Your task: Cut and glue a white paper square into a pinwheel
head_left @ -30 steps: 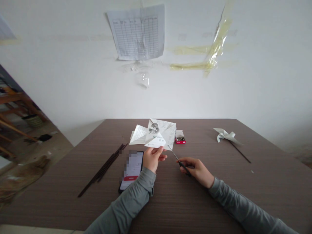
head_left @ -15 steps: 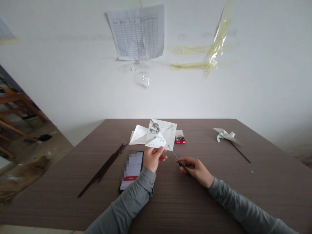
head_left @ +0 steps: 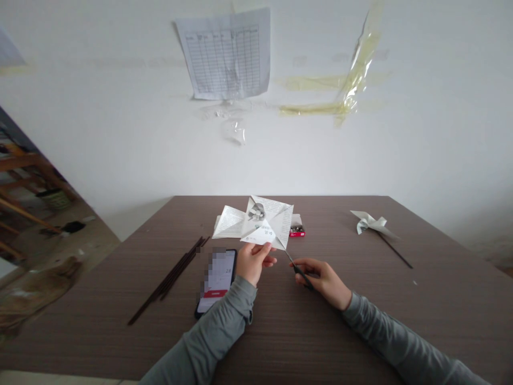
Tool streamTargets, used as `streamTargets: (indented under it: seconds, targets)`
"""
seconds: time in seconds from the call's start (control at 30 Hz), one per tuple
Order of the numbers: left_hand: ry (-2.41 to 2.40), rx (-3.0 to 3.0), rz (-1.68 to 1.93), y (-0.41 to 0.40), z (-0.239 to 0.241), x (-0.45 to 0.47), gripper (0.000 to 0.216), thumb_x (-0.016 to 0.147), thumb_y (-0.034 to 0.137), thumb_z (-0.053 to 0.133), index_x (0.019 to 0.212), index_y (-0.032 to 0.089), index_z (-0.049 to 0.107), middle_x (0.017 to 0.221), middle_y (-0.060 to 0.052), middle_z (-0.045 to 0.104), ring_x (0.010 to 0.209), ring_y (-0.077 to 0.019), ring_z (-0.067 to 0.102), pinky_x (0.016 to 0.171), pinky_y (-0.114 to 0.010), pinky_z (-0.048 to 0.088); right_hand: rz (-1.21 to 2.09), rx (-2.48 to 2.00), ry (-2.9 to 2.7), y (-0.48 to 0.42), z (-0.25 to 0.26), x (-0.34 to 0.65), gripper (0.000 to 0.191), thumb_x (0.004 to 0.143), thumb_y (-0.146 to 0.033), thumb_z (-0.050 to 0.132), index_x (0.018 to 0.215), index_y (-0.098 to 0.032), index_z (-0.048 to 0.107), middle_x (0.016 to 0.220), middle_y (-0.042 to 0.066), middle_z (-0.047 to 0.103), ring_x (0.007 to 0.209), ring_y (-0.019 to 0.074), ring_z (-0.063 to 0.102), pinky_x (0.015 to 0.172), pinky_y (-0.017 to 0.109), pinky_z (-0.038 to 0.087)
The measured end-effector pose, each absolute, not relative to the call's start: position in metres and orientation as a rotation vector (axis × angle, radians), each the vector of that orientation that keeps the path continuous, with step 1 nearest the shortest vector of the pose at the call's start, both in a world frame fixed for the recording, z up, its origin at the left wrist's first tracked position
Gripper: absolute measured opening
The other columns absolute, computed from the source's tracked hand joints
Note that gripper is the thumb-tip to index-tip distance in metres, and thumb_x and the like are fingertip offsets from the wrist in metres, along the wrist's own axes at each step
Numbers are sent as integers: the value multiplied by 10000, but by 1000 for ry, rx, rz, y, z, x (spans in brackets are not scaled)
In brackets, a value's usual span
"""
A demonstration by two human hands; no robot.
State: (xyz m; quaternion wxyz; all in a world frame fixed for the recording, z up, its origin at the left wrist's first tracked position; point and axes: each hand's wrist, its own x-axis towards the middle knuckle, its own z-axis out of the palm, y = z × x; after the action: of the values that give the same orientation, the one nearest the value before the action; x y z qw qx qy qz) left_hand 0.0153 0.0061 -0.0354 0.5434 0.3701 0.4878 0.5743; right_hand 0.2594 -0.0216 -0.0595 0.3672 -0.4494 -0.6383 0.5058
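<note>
— How are the hands set?
— Right hand (head_left: 326,278) grips scissors (head_left: 298,271), blades at the folded paper's (head_left: 266,227) lower corner; left hand (head_left: 252,262) pinches that paper just above itself.
— Any change?
— Paper has shifted slightly right; the pin box (head_left: 296,225) beyond is partly covered.

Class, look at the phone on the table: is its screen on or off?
On. The phone lies face up beside the left hand, its screen lit white with a red band.

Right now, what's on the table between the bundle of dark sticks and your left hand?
In the head view, a smartphone lies flat, screen lit, between the dark sticks and the left hand.
</note>
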Motion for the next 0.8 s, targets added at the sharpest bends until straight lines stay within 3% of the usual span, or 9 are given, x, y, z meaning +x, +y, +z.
streamTargets:
  seconds: [0.3,0.8]
  targets:
    - [1178,865,1421,-5,-27,22,111,997,166,979,945,205,889,897,-77,951,635,-199,835,600,-255,642,1272,-1135,-1654,-20,-63,260,652,913,-732,1005,1259,-180,974,790,9,753,731,219,615,758,411,608]
    - [1159,892,1397,4,-38,16,230,933,254,1089,971,197,869,899,-79,950,646,-225,870,597,-272,674,1253,-1160,-1663,-21,-60,258,670,885,-782,1017,1214,-200,979,791,28,757,753,239,626,750,422,586]
